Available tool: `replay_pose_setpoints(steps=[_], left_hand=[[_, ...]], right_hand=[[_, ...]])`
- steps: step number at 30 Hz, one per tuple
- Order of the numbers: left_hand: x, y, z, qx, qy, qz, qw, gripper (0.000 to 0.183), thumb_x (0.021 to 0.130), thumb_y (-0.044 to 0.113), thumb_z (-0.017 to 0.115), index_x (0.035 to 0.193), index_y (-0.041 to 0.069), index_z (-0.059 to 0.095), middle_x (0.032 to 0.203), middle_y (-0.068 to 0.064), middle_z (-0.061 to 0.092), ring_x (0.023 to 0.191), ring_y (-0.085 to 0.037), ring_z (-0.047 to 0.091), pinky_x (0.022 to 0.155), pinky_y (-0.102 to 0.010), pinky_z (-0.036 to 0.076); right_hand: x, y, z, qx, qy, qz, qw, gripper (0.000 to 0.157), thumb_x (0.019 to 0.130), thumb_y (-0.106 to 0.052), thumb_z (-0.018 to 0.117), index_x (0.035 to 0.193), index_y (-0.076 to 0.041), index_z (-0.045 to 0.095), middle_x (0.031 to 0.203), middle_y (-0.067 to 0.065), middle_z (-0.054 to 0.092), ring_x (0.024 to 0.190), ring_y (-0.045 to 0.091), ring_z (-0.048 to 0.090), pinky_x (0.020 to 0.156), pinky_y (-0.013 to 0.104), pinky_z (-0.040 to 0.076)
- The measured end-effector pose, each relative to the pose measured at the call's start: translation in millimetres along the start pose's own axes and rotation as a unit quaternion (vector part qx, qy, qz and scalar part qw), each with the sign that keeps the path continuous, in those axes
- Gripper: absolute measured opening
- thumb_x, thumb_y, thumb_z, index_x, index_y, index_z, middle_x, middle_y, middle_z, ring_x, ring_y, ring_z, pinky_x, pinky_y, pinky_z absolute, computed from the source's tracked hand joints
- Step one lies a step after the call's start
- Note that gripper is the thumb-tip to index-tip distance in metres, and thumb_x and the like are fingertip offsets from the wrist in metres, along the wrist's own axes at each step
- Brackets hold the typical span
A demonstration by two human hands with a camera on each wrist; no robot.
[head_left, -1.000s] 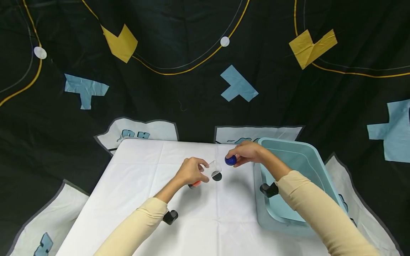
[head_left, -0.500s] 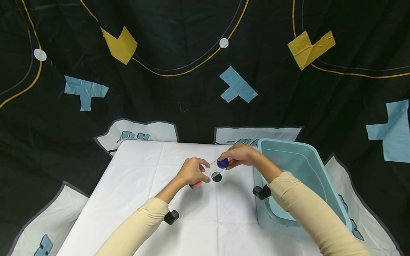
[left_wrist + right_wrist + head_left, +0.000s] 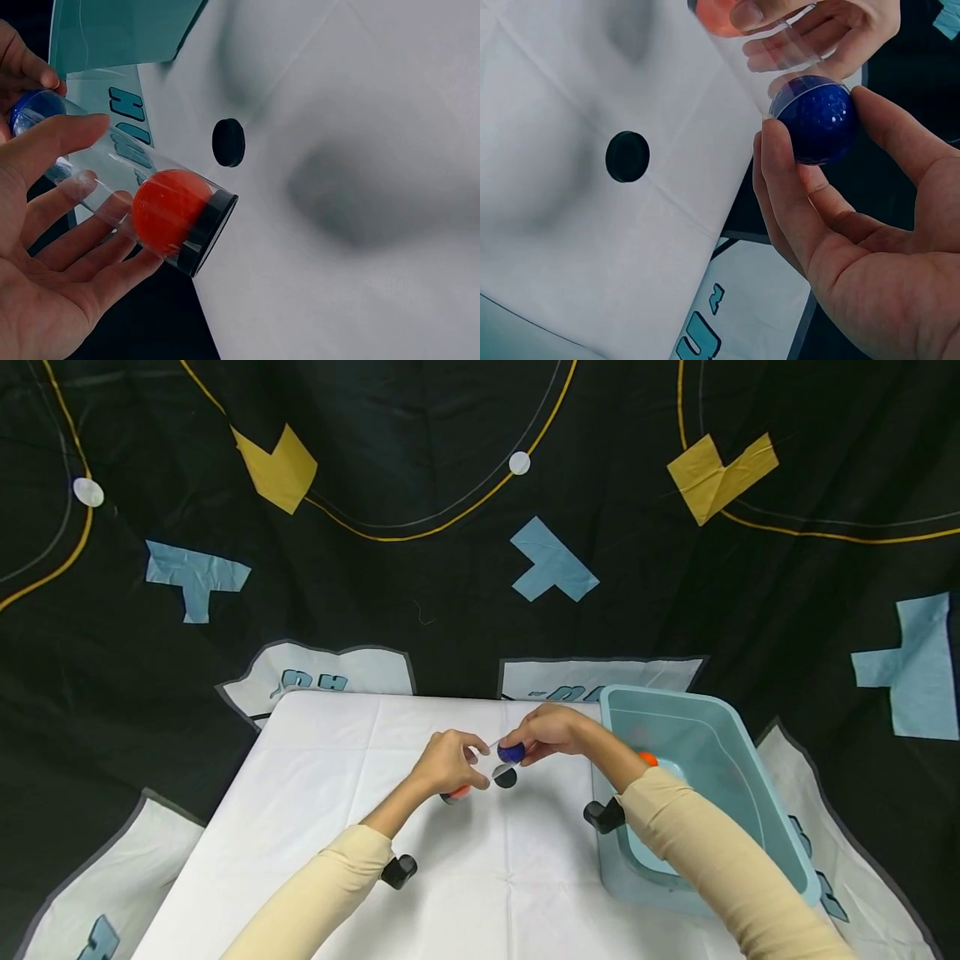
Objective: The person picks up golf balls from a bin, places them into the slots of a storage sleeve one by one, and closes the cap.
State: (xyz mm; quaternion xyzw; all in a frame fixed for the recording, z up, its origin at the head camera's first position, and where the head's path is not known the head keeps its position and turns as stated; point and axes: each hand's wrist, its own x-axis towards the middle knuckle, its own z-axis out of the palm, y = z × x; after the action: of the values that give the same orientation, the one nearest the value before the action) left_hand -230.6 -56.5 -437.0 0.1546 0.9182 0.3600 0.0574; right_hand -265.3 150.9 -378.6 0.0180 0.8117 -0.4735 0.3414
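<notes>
My left hand (image 3: 444, 764) grips a clear plastic tube (image 3: 112, 176), which is tilted above the table. An orange ball (image 3: 166, 206) sits inside against the black cap (image 3: 210, 234) that closes the tube's lower end. At the upper, uncapped end, my right hand (image 3: 553, 732) pinches a shiny blue ball (image 3: 821, 124) between thumb and fingers. The ball is right at the tube's mouth, part of it inside the rim in the right wrist view. A loose black cap (image 3: 505, 777) lies on the white cloth below the hands.
A light blue plastic bin (image 3: 617, 860) stands on the right side of the table (image 3: 375, 902), beneath my right forearm. Inside it, another orange ball (image 3: 647, 759) shows beside the sleeve. Behind the table hangs a dark curtain (image 3: 420, 610) with taped shapes.
My right hand has moved left and slightly down, bringing the blue ball to the tube's mouth. The left hand has stayed nearly still. The bin's orange ball has come into view beside my forearm.
</notes>
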Motion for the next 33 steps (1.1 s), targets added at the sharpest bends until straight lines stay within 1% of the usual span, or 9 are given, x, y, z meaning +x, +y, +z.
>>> replay_pose_setpoints(steps=[4, 9, 14, 16, 17, 20, 25, 29, 33], left_hand=[[-0.7, -1.1, -0.1, 0.003, 0.002, 0.004, 1.0000, 0.039, 0.062, 0.017, 0.093, 0.098, 0.015, 0.078, 0.088, -0.007, 0.077, 0.081, -0.015, 0.068, 0.075, -0.033, 0.055], [-0.4, -2.8, 0.8, 0.006, 0.006, 0.006, 1.0000, 0.038, 0.062, 0.017, 0.093, 0.097, 0.016, 0.078, 0.085, -0.004, 0.076, 0.080, -0.014, 0.068, 0.073, -0.031, 0.055], [-1.3, -4.6, 1.6, 0.003, 0.001, 0.010, 1.0000, 0.040, 0.062, 0.017, 0.093, 0.099, 0.014, 0.078, 0.086, -0.006, 0.077, 0.079, -0.016, 0.068, 0.070, -0.030, 0.054], [-1.6, -5.0, 1.7, 0.001, -0.002, 0.008, 1.0000, 0.040, 0.063, 0.016, 0.093, 0.100, 0.014, 0.078, 0.087, -0.007, 0.077, 0.079, -0.017, 0.069, 0.070, -0.030, 0.055], [-1.7, -5.3, 1.7, 0.001, -0.002, 0.008, 1.0000, 0.039, 0.063, 0.016, 0.093, 0.099, 0.015, 0.078, 0.087, -0.007, 0.077, 0.080, -0.017, 0.069, 0.069, -0.030, 0.055], [-1.5, -6.3, 1.2, 0.004, -0.001, 0.006, 1.0000, 0.039, 0.063, 0.016, 0.093, 0.099, 0.016, 0.078, 0.087, -0.006, 0.077, 0.081, -0.017, 0.069, 0.070, -0.029, 0.055], [-1.1, -8.8, 0.2, 0.002, 0.000, 0.002, 1.0000, 0.041, 0.062, 0.016, 0.093, 0.100, 0.015, 0.079, 0.087, -0.006, 0.077, 0.080, -0.018, 0.069, 0.070, -0.030, 0.055], [-2.7, -10.3, -0.8, 0.000, 0.003, -0.005, 1.0000, 0.041, 0.062, 0.015, 0.093, 0.100, 0.015, 0.079, 0.087, -0.006, 0.077, 0.080, -0.018, 0.069, 0.070, -0.030, 0.055], [-4.0, -11.1, -1.8, -0.002, 0.004, -0.008, 1.0000, 0.040, 0.063, 0.015, 0.093, 0.100, 0.016, 0.078, 0.088, -0.006, 0.077, 0.081, -0.019, 0.069, 0.070, -0.029, 0.056]], right_hand=[[0.8, 1.6, 1.6, 0.006, -0.001, 0.000, 1.000, 0.029, 0.090, -0.019, 0.077, 0.102, 0.006, 0.068, 0.090, 0.013, 0.072, 0.077, 0.019, 0.072, 0.087, 0.036, 0.060], [3.2, 2.5, 2.5, 0.010, -0.006, 0.002, 1.000, 0.031, 0.090, -0.020, 0.077, 0.104, 0.006, 0.067, 0.090, 0.012, 0.073, 0.075, 0.017, 0.071, 0.086, 0.035, 0.060], [3.9, 3.5, 3.7, 0.015, 0.000, 0.016, 1.000, 0.033, 0.088, -0.020, 0.079, 0.104, 0.006, 0.065, 0.087, 0.010, 0.065, 0.073, 0.017, 0.071, 0.086, 0.034, 0.060], [3.6, 3.8, 3.8, 0.014, 0.001, 0.021, 1.000, 0.036, 0.088, -0.020, 0.079, 0.106, 0.007, 0.065, 0.087, 0.010, 0.061, 0.073, 0.018, 0.070, 0.086, 0.034, 0.060], [4.3, 3.9, 3.8, 0.015, 0.001, 0.021, 1.000, 0.036, 0.088, -0.020, 0.079, 0.107, 0.007, 0.065, 0.088, 0.010, 0.061, 0.074, 0.018, 0.070, 0.086, 0.034, 0.060], [5.4, 3.2, 2.3, 0.006, 0.001, 0.021, 1.000, 0.041, 0.089, -0.022, 0.077, 0.114, 0.007, 0.065, 0.095, 0.013, 0.063, 0.076, 0.019, 0.069, 0.086, 0.034, 0.060], [2.5, -0.6, -7.1, -0.013, 0.008, 0.012, 1.000, 0.048, 0.092, -0.026, 0.073, 0.127, 0.005, 0.062, 0.119, 0.021, 0.065, 0.085, 0.022, 0.069, 0.089, 0.036, 0.060], [-4.9, -2.8, -21.6, -0.012, 0.019, 0.004, 1.000, 0.052, 0.095, -0.026, 0.070, 0.135, 0.004, 0.058, 0.132, 0.024, 0.061, 0.093, 0.024, 0.070, 0.094, 0.039, 0.058], [-12.3, -0.2, -42.1, -0.007, 0.032, 0.006, 0.999, 0.054, 0.096, -0.027, 0.068, 0.138, 0.004, 0.055, 0.136, 0.024, 0.058, 0.104, 0.028, 0.068, 0.099, 0.041, 0.055]])
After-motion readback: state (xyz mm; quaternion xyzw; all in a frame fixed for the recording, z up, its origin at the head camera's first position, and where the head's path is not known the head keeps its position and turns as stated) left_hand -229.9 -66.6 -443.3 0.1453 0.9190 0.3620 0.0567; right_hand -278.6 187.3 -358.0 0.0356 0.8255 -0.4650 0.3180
